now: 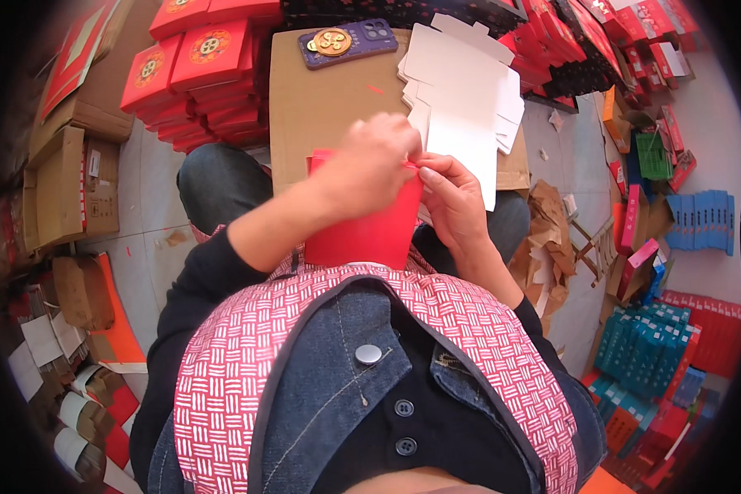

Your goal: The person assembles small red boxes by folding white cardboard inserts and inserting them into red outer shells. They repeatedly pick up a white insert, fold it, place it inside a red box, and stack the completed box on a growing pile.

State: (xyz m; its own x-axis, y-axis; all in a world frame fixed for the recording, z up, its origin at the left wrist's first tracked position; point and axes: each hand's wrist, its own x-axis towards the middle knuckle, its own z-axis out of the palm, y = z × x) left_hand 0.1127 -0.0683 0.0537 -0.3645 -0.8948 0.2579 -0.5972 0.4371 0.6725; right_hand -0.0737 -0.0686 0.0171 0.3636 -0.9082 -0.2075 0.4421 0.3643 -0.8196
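Note:
A red cardboard box piece (362, 235) stands upright over my lap, its plain red side facing me. My left hand (375, 156) is closed at its upper right edge, reaching across the top, with fingertips partly hidden. Thumb and fingers of my right hand (457, 198) pinch the same corner from the right. Just beyond my hands lies a stack of flat white die-cut box blanks (461, 90) on a brown cardboard surface (337, 103). The inside of the red piece is mostly hidden by my left hand and forearm.
A phone (346, 43) with a gold round ornament lies at the far edge of the cardboard. Stacked red boxes (210, 62) stand at the far left. Crumpled brown paper (547, 239) is on the right floor, with teal boxes (646, 350) beyond. Open cartons (78, 185) stand left.

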